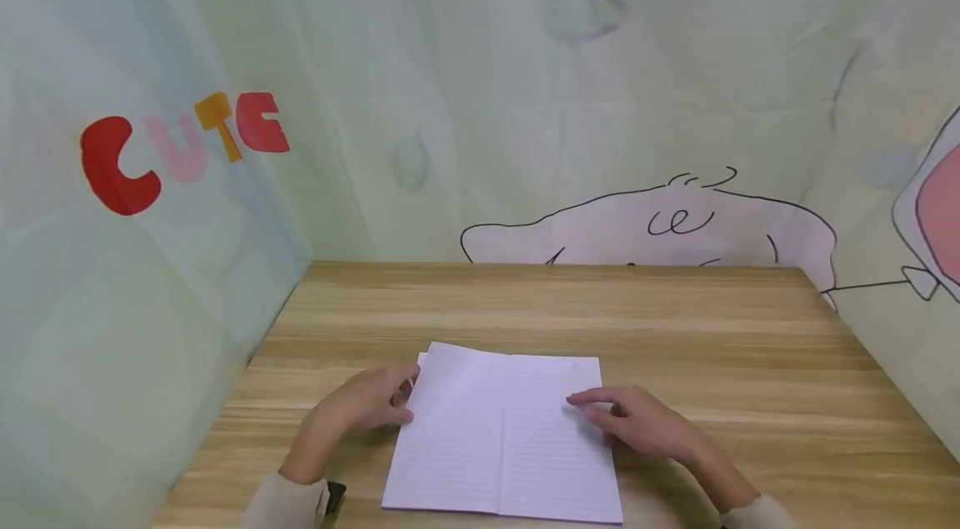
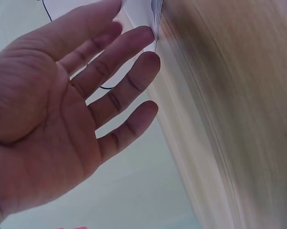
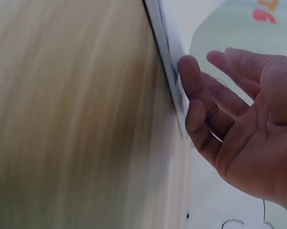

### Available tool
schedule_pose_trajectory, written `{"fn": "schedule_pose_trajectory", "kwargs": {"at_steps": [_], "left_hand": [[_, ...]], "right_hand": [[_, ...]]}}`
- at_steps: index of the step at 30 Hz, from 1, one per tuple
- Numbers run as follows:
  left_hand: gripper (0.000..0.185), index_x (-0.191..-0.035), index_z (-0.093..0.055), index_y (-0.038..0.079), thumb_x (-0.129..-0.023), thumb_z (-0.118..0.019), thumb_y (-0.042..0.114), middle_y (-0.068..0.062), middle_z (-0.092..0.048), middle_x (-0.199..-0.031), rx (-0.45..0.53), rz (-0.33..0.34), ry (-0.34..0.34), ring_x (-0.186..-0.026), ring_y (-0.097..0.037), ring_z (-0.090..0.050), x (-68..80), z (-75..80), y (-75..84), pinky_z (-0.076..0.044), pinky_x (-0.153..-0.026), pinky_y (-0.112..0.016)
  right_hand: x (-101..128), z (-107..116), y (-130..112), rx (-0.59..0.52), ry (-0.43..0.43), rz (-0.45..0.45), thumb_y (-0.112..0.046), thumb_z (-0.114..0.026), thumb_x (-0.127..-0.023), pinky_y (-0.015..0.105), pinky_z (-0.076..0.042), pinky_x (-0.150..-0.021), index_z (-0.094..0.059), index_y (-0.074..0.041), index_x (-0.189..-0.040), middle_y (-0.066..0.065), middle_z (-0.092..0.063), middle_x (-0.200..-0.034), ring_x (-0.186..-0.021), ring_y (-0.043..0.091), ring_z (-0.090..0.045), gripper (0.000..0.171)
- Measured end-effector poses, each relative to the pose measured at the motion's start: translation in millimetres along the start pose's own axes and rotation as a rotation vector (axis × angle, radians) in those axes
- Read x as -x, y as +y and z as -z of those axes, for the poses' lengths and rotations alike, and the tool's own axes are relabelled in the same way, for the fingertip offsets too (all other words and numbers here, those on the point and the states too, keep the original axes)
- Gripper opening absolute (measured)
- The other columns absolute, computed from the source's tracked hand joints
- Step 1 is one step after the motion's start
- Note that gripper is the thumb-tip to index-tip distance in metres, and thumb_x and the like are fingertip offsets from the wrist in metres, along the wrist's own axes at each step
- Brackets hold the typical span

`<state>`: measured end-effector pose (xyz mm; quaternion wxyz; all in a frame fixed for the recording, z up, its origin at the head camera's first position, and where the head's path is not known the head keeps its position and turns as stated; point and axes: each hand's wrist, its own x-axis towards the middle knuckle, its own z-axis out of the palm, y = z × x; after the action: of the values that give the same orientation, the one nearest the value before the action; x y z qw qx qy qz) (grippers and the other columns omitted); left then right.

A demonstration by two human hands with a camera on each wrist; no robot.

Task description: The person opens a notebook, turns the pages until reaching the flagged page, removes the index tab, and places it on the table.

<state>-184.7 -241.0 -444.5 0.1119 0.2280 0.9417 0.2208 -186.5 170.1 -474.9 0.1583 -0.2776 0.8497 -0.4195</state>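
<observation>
- Centrally, an open notebook [image 1: 504, 437] with lined white pages is lying flat on the wooden tabletop [image 1: 675, 321], sitting in the lower middle of the head view.
- The left hand [image 1: 363, 406] is resting at the notebook's left edge in the lower left-centre of the frame, its fingertips touching the upper left corner of the pages, where a page is lifting slightly.
- From the left wrist view, the left hand [image 2: 62, 109] is showing an open palm with straight, spread fingers; the fingertips [image 2: 146, 36] are meeting the paper edges [image 2: 150, 14] at the top of the frame, gripping nothing.
- The right hand [image 1: 637, 421] is lying on the right-hand page, right of centre, with the index finger stretched toward the middle of the page and the other fingers loosely bent.
- From the right wrist view, the right hand [image 3: 239, 124] is relaxed and released, the fingertips [image 3: 189, 71] just touching the notebook's edge [image 3: 165, 52], which is running down from the top centre; it is blurred there.
- Pale sleeve cuffs are showing at both wrists along the bottom edge of the head view.
- Behind the tabletop, a pale green cloth backdrop [image 1: 480, 96] is hanging, carrying the coloured letters "CUTE" [image 1: 180, 147] at the upper left and a line-drawn cartoon figure [image 1: 660, 221] at the centre right.
</observation>
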Motion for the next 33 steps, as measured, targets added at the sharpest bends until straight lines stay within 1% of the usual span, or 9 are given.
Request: {"fn": "schedule_pose_trajectory", "kwargs": {"at_steps": [5, 9, 12, 15, 19, 22, 24, 27, 33], "left_hand": [[0.054, -0.125, -0.054, -0.003, -0.079, -0.081, 0.004, -0.002, -0.065, -0.095, 0.001, 0.019, 0.027, -0.08, -0.016, -0.055, 1.4, -0.3, 1.4, -0.048, -0.075, -0.037], [0.08, -0.146, -0.039, -0.004, -0.079, -0.081, 0.002, 0.0, -0.063, -0.092, 0.039, 0.042, 0.039, -0.076, -0.014, -0.051, 0.9, 0.6, 2.8, -0.045, -0.072, -0.033], [0.097, -0.157, -0.024, 0.004, -0.079, -0.082, 0.002, 0.001, -0.061, -0.089, 0.068, 0.074, 0.045, -0.073, -0.013, -0.051, -0.5, 1.5, 2.7, -0.044, -0.069, -0.032], [0.106, -0.161, -0.016, 0.012, -0.079, -0.082, 0.003, 0.002, -0.06, -0.088, 0.087, 0.087, 0.044, -0.07, -0.012, -0.049, -1.1, 1.9, 1.2, -0.043, -0.067, -0.03], [0.091, -0.156, -0.035, 0.01, -0.078, -0.081, 0.002, 0.001, -0.06, -0.09, 0.07, 0.046, 0.024, -0.07, -0.012, -0.049, -1.0, 2.0, -1.2, -0.043, -0.065, -0.029], [0.062, -0.136, -0.062, 0.007, -0.077, -0.082, 0.003, -0.005, -0.068, -0.099, 0.052, 0.041, 0.004, -0.082, -0.015, -0.057, 0.0, 1.4, 0.0, -0.049, -0.075, -0.035], [0.045, -0.12, -0.072, 0.006, -0.077, -0.083, 0.004, -0.009, -0.071, -0.106, 0.048, 0.036, -0.009, -0.093, -0.021, -0.061, 1.0, 1.5, 1.0, -0.051, -0.083, -0.042], [0.035, -0.11, -0.076, 0.006, -0.076, -0.084, 0.008, -0.009, -0.07, -0.11, 0.029, 0.032, -0.029, -0.102, -0.027, -0.062, 3.3, 1.1, 1.7, -0.049, -0.09, -0.048], [0.037, -0.113, -0.074, 0.001, -0.078, -0.084, 0.01, -0.003, -0.063, -0.096, 0.05, 0.062, -0.065, -0.08, -0.017, -0.05, 4.2, 0.0, 2.8, -0.045, -0.071, -0.033]], "right_hand": [[-1, 4, 3, 0.038, 0.107, -0.071, -0.018, -0.063, -0.099, 0.023, -0.037, -0.047, -0.067, -0.007, -0.128, 0.002, -0.057, -0.058, -0.051, 0.009, -0.052, 0.031], [-3, 0, 2, 0.073, 0.211, -0.132, -0.014, -0.069, -0.094, 0.024, -0.041, -0.049, -0.068, -0.004, -0.124, 0.01, -0.069, -0.088, -0.054, 0.009, -0.051, 0.032], [-4, -2, 1, 0.1, 0.294, -0.171, -0.011, -0.072, -0.09, 0.026, -0.047, -0.058, -0.069, -0.002, -0.121, 0.014, -0.065, -0.118, -0.065, 0.011, -0.054, 0.032], [-5, -2, 0, 0.122, 0.327, -0.202, -0.011, -0.073, -0.089, 0.031, -0.052, -0.07, -0.069, 0.0, -0.12, 0.017, -0.065, -0.119, -0.079, 0.016, -0.061, 0.033], [-4, -1, 0, 0.158, 0.312, -0.224, -0.013, -0.074, -0.088, 0.04, -0.052, -0.079, -0.069, 0.004, -0.12, 0.016, -0.066, -0.114, -0.092, 0.022, -0.063, 0.036], [-3, -1, -1, 0.142, 0.299, -0.244, -0.013, -0.074, -0.088, 0.042, -0.052, -0.081, -0.068, 0.006, -0.12, 0.016, -0.067, -0.111, -0.095, 0.025, -0.063, 0.038], [-2, -3, 0, 0.124, 0.292, -0.248, -0.013, -0.073, -0.088, 0.045, -0.052, -0.084, -0.067, 0.007, -0.121, 0.015, -0.068, -0.11, -0.098, 0.028, -0.064, 0.039], [-1, -5, 1, 0.102, 0.281, -0.248, -0.012, -0.073, -0.088, 0.049, -0.051, -0.09, -0.066, 0.009, -0.122, 0.016, -0.069, -0.112, -0.104, 0.032, -0.065, 0.04], [1, -6, 0, 0.124, 0.29, -0.257, -0.016, -0.074, -0.088, 0.044, -0.05, -0.086, -0.067, 0.007, -0.122, 0.011, -0.067, -0.108, -0.098, 0.024, -0.063, 0.041]]}}
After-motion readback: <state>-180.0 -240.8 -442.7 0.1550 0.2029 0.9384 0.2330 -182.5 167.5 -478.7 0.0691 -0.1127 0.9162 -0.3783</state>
